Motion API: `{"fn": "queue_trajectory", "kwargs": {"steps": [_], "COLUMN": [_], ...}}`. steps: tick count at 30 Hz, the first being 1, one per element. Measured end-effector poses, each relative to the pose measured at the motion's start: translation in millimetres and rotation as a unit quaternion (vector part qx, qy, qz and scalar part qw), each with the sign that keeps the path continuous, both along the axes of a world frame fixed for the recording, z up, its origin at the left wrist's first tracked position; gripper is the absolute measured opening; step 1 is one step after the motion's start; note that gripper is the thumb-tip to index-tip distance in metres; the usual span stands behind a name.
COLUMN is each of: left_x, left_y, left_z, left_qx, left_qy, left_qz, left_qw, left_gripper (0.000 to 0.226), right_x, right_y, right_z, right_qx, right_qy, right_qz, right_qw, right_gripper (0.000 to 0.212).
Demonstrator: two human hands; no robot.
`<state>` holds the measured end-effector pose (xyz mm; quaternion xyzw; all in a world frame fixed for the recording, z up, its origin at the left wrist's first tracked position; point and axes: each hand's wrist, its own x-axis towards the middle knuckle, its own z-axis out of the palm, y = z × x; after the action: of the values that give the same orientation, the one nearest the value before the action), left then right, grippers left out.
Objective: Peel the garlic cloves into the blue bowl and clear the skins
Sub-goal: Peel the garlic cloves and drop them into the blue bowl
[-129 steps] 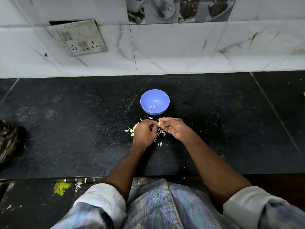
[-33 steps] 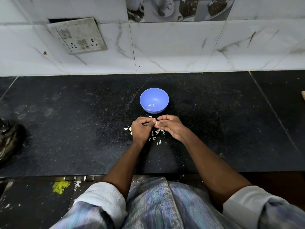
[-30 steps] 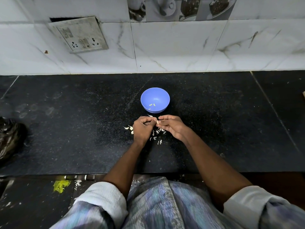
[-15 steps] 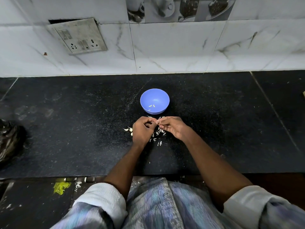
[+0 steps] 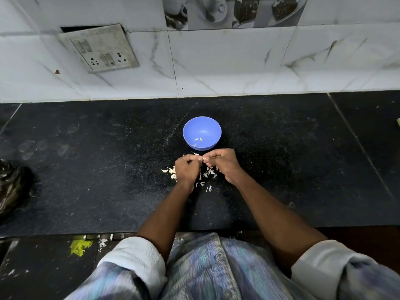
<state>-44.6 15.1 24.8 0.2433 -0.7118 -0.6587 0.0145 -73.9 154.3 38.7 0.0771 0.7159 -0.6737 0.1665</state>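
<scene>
At frame centre, the left hand (image 5: 186, 169) and right hand (image 5: 224, 163) met fingertip to fingertip, pinching a small pale garlic clove (image 5: 203, 158). The blue bowl (image 5: 202, 133) stood just above them, holding a few cloves. Loose skins (image 5: 206, 175) lay on the black counter (image 5: 97, 169) beneath the hands.

Bowl: I see the blue bowl (image 5: 201, 133) upright on the black counter, round and small, just beyond my hands.
Peeled cloves: a few pale bits (image 5: 198, 139) lie on the bowl's floor, near its front wall.
Clove in work: a small pale piece (image 5: 203, 163) shows between my fingertips, in front of the bowl; it is too small to tell how much skin remains.
Skins: thin white flakes (image 5: 207, 174) lie scattered on the counter under and between my hands, with a few more (image 5: 170, 170) just left of them.
</scene>
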Motion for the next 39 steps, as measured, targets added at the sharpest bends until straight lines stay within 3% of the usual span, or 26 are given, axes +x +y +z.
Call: {"fn": "queue_trajectory", "kwargs": {"steps": [2, 4, 7, 10, 15, 18, 22, 24, 26, 28, 31, 34, 37, 39], "left_x": [-1, 0, 5, 7, 0, -3, -5, -9, -14, -16, -11, -6, -3, -2], "left_y": [7, 9, -2, -11, -12, -10, 6, 14, 16, 15, 15, 11, 8, 6], "left_z": [7, 6, -6, -8, 1, -7, -4, 8, 13, 12, 5, 1, -3, -3], "left_qx": [0.127, 0.159, -0.015, -0.162, -0.252, -0.207, 0.032, 0.158, 0.224, 0.261, 0.266, 0.170, 0.105, 0.084], "left_qy": [-0.056, -0.072, 0.046, 0.138, 0.244, 0.203, 0.057, -0.013, -0.066, -0.089, -0.059, 0.031, 0.074, 0.082], "left_qz": [0.037, 0.052, -0.005, -0.085, -0.149, -0.130, -0.029, 0.039, 0.054, 0.018, 0.003, -0.011, -0.053, -0.049], "left_qw": [0.990, 0.983, 0.999, 0.973, 0.925, 0.948, 0.997, 0.987, 0.971, 0.961, 0.962, 0.985, 0.990, 0.992], "left_gripper": [0.024, 0.027, 0.022, 0.021, 0.028, 0.026, 0.025, 0.027, 0.027, 0.026, 0.028, 0.021, 0.030, 0.024], "right_x": [-1, 0, -9, -17, -16, -14, -5, -3, -5, -8, -10, -15, -18, -18], "right_y": [-3, -5, -4, 5, 18, 18, 3, -3, -6, -6, -3, 0, 1, 2], "right_z": [0, 5, 17, 24, 13, 14, 12, 12, 12, 12, 12, 13, 16, 14], "right_qx": [0.014, 0.023, -0.030, -0.128, -0.258, -0.269, -0.140, -0.099, -0.091, -0.094, -0.166, -0.254, -0.256, -0.245], "right_qy": [0.032, 0.020, -0.151, -0.342, -0.439, -0.412, -0.179, -0.067, -0.017, -0.015, -0.113, -0.224, -0.246, -0.240], "right_qz": [-0.003, -0.003, 0.004, 0.031, 0.003, -0.006, -0.010, -0.036, -0.057, -0.066, -0.056, -0.027, -0.015, -0.023], "right_qw": [0.999, 1.000, 0.988, 0.930, 0.861, 0.870, 0.974, 0.992, 0.994, 0.993, 0.978, 0.941, 0.935, 0.939], "right_gripper": [0.011, 0.012, 0.016, 0.021, 0.024, 0.022, 0.013, 0.011, 0.018, 0.018, 0.013, 0.016, 0.018, 0.021]}}
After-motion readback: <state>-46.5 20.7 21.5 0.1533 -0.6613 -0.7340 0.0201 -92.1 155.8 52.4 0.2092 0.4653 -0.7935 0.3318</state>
